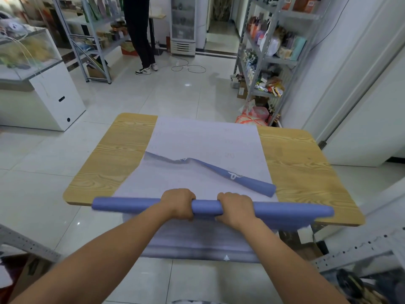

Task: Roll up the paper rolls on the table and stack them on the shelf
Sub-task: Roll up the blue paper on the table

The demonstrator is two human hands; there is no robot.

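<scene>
Clock positions are read off the table's centre, with 6 at the worker.

- Blue paper roll [206, 207]: sits at the 6 o'clock edge of the wooden table [105, 163], its axis running 9 to 3, and both ends overhang the sheet's width.
- Left hand [178, 204] and right hand [235, 208]: both wrap over the roll from above with knuckles up. They are close together near mid-span. The thumbs are hidden under the tube.
- My read on why they grip the centre: two hands side by side keep the wrap tension even, so the tube doesn't cone out. The right end already looks slightly flared and blurred, so it's probably looser there.
- Pale sheet [203, 137]: lies flat from centre out to 12 and covers the middle strip of the table. It's kept flat so that it feeds straight.
- Second curled length [249, 183]: runs diagonally from centre towards 4 with its printed side out. It's skewed and creased at its inner end, and no hand is on it.
- Loose paper [197, 242]: hangs off the 6 o'clock edge below the roll. I can't tell whether it's the tail of the same piece.
- Metal shelf [263, 60]: stands at about 1–2 o'clock, beyond the table and already loaded with goods. It's the likely stacking target, well apart from the roll.
- Another rack [92, 40]: stands at 10–11 o'clock, and a person [140, 29] is standing beside it.

Status: rolling is under way and nothing has been shelved yet. The risk is telescoping if the skewed piece gets rolled without being squared first.
</scene>
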